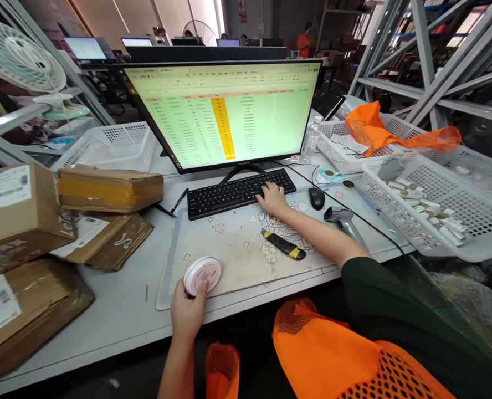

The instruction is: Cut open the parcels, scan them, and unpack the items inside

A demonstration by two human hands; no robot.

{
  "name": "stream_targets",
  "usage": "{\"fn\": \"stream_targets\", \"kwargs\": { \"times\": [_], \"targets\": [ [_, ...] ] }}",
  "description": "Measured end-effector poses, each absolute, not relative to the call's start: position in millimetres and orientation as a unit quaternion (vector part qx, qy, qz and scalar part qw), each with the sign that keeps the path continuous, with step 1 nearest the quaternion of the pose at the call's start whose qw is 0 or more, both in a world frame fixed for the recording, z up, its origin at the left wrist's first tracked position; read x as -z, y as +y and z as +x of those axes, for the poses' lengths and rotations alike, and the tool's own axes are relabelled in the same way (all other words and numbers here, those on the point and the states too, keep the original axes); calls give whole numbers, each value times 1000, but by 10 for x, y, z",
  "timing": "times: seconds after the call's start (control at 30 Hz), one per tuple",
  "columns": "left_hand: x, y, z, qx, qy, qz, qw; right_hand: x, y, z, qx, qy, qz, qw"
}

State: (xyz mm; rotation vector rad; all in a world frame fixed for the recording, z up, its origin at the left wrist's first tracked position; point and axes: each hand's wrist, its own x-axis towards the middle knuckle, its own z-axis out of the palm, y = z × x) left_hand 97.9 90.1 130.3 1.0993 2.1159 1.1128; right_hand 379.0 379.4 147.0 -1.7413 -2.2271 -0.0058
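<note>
My left hand (188, 310) is closed around a round white tub with a pink label (203, 275), tilted up above the near left part of the desk mat (233, 249). My right hand (272, 198) rests with fingers spread on the right part of the black keyboard (225, 195). Just right of that hand sits a black mouse (316, 198). Below my right wrist, on the mat, lies a black and yellow utility knife (284, 244). A grey barcode scanner (346, 221) is partly behind my forearm. The monitor (225, 116) shows a spreadsheet with one yellow column.
Cardboard boxes (21, 219) are piled at the left, with a pen (179, 202) beside the keyboard. White baskets stand at the left back and right; the near right basket (429, 221) holds small white items. A bottle (311, 137) stands by the monitor. A cable crosses the right side.
</note>
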Motion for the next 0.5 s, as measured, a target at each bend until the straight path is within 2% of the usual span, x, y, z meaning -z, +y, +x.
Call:
{"fn": "stream_targets", "kwargs": {
  "times": [0.27,0.4,0.5],
  "targets": [
    [-1321,897,981,-482,761,366,235,-1330,3545,4008,12,-796,-584,160],
    [-1306,422,561,-503,812,265,133,-1344,3543,3994,12,-797,-579,171],
    [-1330,-218,90,-435,875,201,63,-1349,3528,4008,11,-798,-576,180]
  ]
}}
